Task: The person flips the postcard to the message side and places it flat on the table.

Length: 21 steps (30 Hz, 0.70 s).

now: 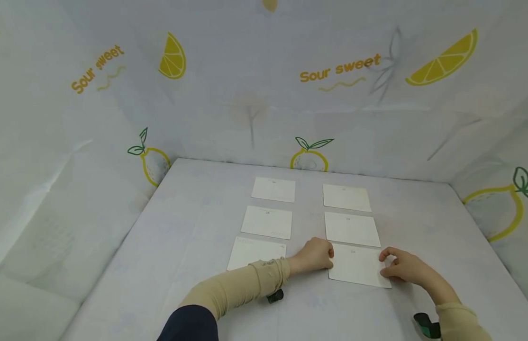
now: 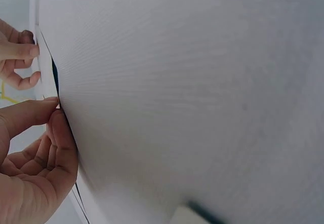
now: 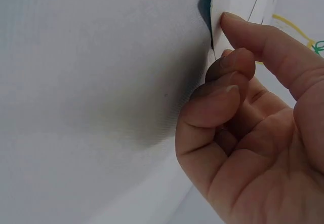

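A white card [image 1: 359, 269] lies nearest the person in the right column, with a small mark near its top edge. My left hand [image 1: 314, 255] pinches its left edge between thumb and curled fingers. On the opposite edge, my right hand [image 1: 406, 268] grips with thumb and fingertips. Seen from the left wrist, the card [image 2: 49, 74] bows slightly off the surface and shows a dark underside. The right wrist view shows that same card [image 3: 218, 16] with a teal underside beside the thumb.
Behind the held card lie two more white cards [image 1: 352, 229], [image 1: 346, 197]. A left column has three cards [image 1: 273, 190], [image 1: 267, 222], [image 1: 257, 252], the nearest partly covered by the left forearm. The pale table [image 1: 170, 265] meets lemon-printed sheeting [image 1: 230, 123] at the back and sides.
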Available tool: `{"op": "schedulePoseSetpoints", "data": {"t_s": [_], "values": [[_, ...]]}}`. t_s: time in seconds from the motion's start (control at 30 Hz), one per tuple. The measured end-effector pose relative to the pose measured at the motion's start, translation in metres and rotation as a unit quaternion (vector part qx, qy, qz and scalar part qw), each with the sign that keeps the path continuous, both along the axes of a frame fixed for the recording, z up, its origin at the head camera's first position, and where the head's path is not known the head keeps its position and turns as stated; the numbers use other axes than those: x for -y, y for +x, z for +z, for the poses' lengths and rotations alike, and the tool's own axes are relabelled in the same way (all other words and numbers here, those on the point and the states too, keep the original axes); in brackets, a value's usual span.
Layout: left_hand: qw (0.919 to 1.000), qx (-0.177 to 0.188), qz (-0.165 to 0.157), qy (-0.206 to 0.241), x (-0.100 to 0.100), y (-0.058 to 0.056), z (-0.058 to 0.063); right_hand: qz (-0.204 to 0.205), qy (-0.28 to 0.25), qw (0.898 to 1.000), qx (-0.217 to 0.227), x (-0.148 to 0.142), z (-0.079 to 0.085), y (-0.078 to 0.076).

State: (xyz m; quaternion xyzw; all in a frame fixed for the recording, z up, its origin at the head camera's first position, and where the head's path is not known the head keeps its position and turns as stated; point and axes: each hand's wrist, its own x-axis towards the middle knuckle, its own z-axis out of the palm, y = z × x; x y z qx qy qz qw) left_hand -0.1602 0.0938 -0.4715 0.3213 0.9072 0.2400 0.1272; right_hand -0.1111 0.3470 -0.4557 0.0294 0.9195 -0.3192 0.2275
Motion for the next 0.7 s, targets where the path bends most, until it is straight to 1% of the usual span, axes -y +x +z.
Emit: {"op": "schedulePoseSetpoints", "data": {"t_s": [0.13,0.3,0.37,0.47,0.57,0.63,0.7], "values": [[0.9999,-0.008,0.000,-0.014,-0.001,0.000,0.001,0.006,0.000,1.000,-0.007,0.001,-0.001,0.000],[0.9999,-0.009,-0.004,-0.012,0.002,-0.001,0.000,0.011,0.001,1.000,-0.007,0.004,0.000,-0.003],[1.0000,-0.005,-0.005,-0.006,0.003,0.000,-0.001,0.021,0.004,1.000,-0.014,0.005,0.002,-0.004],[0.9999,0.009,0.001,0.007,0.007,0.001,-0.001,0.027,0.016,0.999,-0.029,0.006,0.006,-0.005],[0.9991,0.033,0.018,0.023,0.012,0.002,-0.002,0.030,0.020,0.998,-0.048,0.009,0.010,-0.005],[0.9976,0.051,0.027,0.039,0.017,0.001,0.000,0.027,0.019,0.998,-0.059,0.012,0.013,-0.005],[0.9962,0.057,0.035,0.056,0.024,-0.002,0.004,0.032,0.013,0.997,-0.074,0.015,0.016,-0.005]]}}
